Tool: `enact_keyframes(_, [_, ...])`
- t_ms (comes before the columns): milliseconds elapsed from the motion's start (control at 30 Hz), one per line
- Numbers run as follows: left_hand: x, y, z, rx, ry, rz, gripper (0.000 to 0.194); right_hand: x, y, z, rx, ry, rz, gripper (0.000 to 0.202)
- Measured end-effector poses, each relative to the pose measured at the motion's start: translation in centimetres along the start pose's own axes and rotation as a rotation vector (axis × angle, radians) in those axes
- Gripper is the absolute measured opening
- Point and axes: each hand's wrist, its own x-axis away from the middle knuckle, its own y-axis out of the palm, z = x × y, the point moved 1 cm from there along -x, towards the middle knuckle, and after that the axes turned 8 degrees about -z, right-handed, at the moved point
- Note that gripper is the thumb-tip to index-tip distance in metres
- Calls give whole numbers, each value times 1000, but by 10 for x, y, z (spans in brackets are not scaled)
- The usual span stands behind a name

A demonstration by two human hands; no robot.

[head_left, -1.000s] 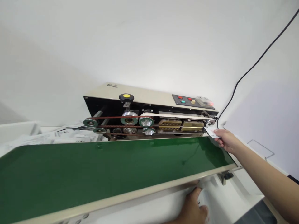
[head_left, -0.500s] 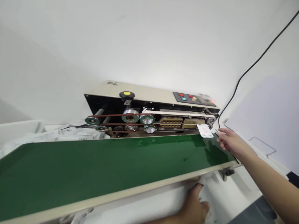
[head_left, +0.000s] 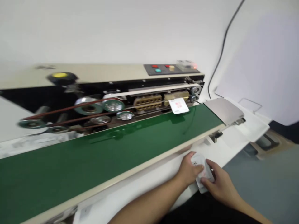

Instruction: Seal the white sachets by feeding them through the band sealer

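Observation:
My left hand (head_left: 189, 169) grips a small stack of white pouches (head_left: 198, 160) from the left, its thumb lying on top. Opposite it, my right hand (head_left: 217, 180) has thumb and fingers closed on the stack's right side. Both hands are below the front edge of the green conveyor belt (head_left: 112, 155). A single white pouch with a pale red print (head_left: 179, 106) hangs flat out of the sealing machine (head_left: 109, 73), over the belt's right part, with its upper edge in the machine.
A metal plate (head_left: 224, 109) extends from the belt's right end. A black cable (head_left: 222, 49) runs down the wall. White packets (head_left: 44, 141) lie behind the belt at left. A white tray (head_left: 259, 129) is at right, near a brownish stool or chair (head_left: 275, 143).
My right hand has moved from the belt's right end down to the pouches by my left hand. The view has shifted right, and the pouch in the machine has advanced slightly left along it.

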Motion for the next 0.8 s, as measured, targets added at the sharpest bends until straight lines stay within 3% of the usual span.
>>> enact_keyframes(200, [4,4,-4,-91,3,18,34,11,-4,-3,19,134,-52,52])
enact_keyframes(333, [5,4,-5,-112,37,83,35,9,-1,-3,89,27,-54,44])
enact_keyframes(533, [2,3,-8,-145,66,160,33,-4,9,-6,184,42,-100,77])
enact_keyframes(800, [2,2,-4,-91,93,130,29,-8,17,-12,198,-50,-31,66])
